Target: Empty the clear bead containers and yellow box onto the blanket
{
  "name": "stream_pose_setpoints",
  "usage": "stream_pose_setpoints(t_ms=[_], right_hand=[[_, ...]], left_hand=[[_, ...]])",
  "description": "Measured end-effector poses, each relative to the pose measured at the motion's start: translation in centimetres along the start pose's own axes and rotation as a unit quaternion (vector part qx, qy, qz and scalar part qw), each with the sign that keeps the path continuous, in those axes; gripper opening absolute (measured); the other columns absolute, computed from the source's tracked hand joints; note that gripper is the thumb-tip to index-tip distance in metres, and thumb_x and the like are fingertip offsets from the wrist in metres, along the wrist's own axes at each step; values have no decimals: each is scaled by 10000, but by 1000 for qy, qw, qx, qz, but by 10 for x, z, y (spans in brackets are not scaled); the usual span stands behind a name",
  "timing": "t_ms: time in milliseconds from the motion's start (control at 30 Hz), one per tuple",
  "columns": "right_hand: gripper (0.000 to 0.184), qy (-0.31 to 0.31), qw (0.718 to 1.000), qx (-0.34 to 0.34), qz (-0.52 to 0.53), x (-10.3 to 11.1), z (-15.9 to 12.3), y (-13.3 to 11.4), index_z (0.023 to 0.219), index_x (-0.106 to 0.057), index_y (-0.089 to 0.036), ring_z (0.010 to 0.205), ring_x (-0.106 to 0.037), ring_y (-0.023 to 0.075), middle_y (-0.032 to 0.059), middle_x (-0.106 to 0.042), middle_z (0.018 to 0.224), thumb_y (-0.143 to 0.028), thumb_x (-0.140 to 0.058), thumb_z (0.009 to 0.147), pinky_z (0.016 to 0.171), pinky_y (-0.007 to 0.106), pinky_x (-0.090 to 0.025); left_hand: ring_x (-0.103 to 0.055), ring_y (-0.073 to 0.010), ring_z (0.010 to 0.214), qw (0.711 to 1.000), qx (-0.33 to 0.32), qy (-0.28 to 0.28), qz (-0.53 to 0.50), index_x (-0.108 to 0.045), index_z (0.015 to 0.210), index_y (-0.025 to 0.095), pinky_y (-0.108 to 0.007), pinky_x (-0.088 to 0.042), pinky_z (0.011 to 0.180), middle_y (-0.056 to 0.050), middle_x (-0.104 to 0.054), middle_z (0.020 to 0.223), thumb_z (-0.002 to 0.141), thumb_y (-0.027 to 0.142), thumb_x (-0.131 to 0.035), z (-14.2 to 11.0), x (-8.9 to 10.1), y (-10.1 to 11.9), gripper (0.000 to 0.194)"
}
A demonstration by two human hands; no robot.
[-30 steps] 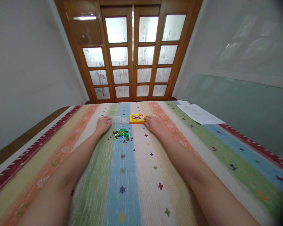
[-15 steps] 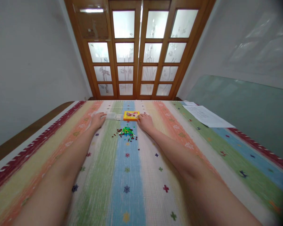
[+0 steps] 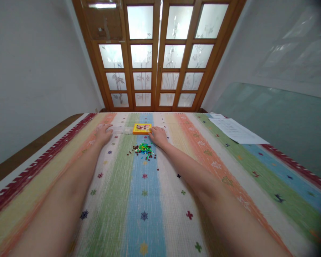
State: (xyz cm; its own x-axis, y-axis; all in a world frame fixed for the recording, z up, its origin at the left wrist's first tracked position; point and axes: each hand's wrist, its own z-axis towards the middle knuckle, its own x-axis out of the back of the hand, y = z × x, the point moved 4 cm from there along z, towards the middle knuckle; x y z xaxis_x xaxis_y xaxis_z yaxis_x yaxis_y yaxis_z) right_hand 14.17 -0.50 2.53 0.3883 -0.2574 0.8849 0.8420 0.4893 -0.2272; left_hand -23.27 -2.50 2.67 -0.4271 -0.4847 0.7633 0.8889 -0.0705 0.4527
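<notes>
A flat yellow box [image 3: 142, 129] with a printed picture on it lies on the patterned tablecloth [image 3: 143, 228]. My right hand [image 3: 158, 136] grips its right end, fingers at the edge. Directly left of the box stretches a see-through plastic container [image 3: 122, 129], its outline faint. At that container's left end is my left hand [image 3: 104, 134], fingers curled against it. Nearer to me, between my forearms, sits a loose heap of small toy bricks [image 3: 144, 150], mostly green with brown, blue and white ones.
Printed sheets of paper [image 3: 237, 131] lie at the right of the table. A few stray bricks surround the heap. Beyond the table's far edge stand wooden doors with frosted panes [image 3: 141, 56]. A pale glass panel [image 3: 278, 117] leans at the right wall.
Both hands have shifted left and slightly away, and the yellow box and clear container have moved left with them. The brick heap stays in place.
</notes>
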Motion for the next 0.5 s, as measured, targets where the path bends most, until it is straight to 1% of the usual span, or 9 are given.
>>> stream_pose_setpoints(t_ms=[33,67,100,167,233,300,367,433,500], right_hand=[[376,10,1000,11,20,4,-2,5,1353,-665,-215,1352,-537,283,128,-629,1453,-376,-494,1060,1154,467,-375],[398,24,999,20,40,8,-5,10,1389,-650,-215,1373,-530,272,125,-605,1489,-376,-482,1065,1168,455,-376],[414,38,997,29,56,13,-9,16,1414,-638,-218,1394,-519,269,122,-588,1513,-377,-474,1068,1186,461,-369],[422,60,994,43,85,22,-20,28,1425,-638,-228,1409,-513,272,118,-590,1513,-380,-479,1066,1214,492,-349],[399,62,990,59,116,29,-34,42,1384,-669,-226,1381,-540,265,121,-613,1481,-377,-494,1058,1194,476,-393],[372,70,986,56,137,35,-47,57,1315,-706,-221,1358,-558,269,129,-644,1432,-388,-502,1053,1166,469,-431],[345,77,984,52,153,38,-58,70,1247,-730,-222,1294,-597,268,126,-680,1360,-393,-506,1049,1138,468,-457],[329,96,979,52,171,42,-64,78,1207,-735,-220,1234,-623,265,120,-704,1290,-388,-502,1048,1112,463,-473],[320,111,974,51,189,44,-67,80,1196,-732,-221,1190,-634,260,114,-713,1238,-381,-499,1047,1087,455,-486]], left_hand=[[-481,-307,1441,1000,-12,12,0,-706,1297,185,-552,-291,1271,-117,-652,1421,911,283,-551,-3,2,8,427],[-484,-303,1438,999,-28,15,-5,-709,1285,191,-542,-306,1268,-112,-656,1411,916,267,-544,-8,2,17,411],[-512,-290,1409,999,-50,6,-14,-710,1278,196,-517,-337,1258,-106,-659,1405,929,266,-533,-14,1,29,398],[-552,-281,1354,992,-111,-52,-34,-716,1262,188,-486,-383,1235,-112,-657,1402,952,317,-541,-32,-7,60,379],[-554,-279,1343,973,-187,-123,-53,-693,1318,168,-482,-404,1217,-127,-633,1434,984,392,-538,-59,-17,99,431],[-504,-281,1408,947,-257,-180,-65,-625,1432,192,-487,-371,1241,-124,-563,1526,1000,487,-544,-94,-24,143,529],[-444,-302,1472,924,-306,-222,-54,-531,1535,246,-536,-290,1280,-112,-504,1589,977,578,-573,-128,-30,183,651],[-375,-331,1526,911,-329,-246,-29,-458,1591,290,-582,-206,1302,-108,-447,1638,931,647,-615,-153,-35,215,767],[-331,-345,1552,908,-334,-254,-3,-460,1590,295,-593,-175,1306,-105,-422,1657,919,649,-627,-166,-41,237,776]])
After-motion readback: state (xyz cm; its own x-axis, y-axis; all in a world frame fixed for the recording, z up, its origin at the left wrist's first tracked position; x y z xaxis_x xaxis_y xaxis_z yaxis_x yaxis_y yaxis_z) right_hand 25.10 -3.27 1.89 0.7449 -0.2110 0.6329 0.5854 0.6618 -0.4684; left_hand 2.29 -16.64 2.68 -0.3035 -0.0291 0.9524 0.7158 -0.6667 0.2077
